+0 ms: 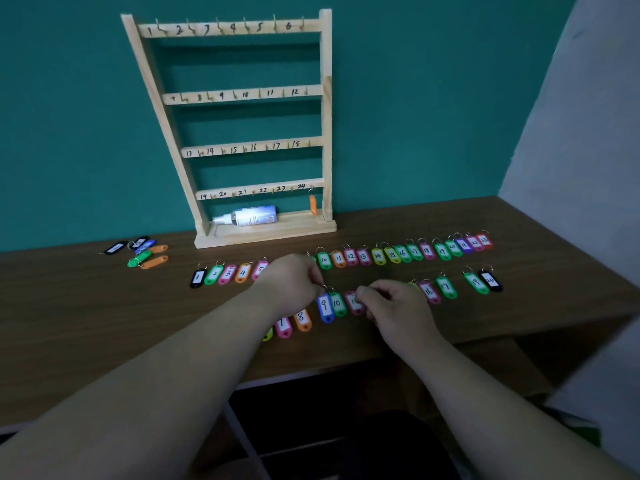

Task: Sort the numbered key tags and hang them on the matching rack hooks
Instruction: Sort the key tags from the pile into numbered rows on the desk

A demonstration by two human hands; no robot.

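A wooden rack (325,98) with four rows of numbered hooks stands against the teal wall; one orange tag (312,204) hangs at hook 24. Coloured numbered key tags lie in two rows on the brown table (104,323). My left hand (294,282) pinches the ring of the blue tag 9 (325,306). My right hand (391,303) has curled fingers pinching the top of a pink tag (354,303) beside the green tag 10 (338,304). Pink tag 7 (283,326) and orange tag 8 (302,319) lie just below my left wrist.
A white and blue bottle (252,216) lies on the rack's base. A loose pile of spare tags (142,252) sits at the far left. The table's front edge runs below my forearms, and a grey wall closes the right side.
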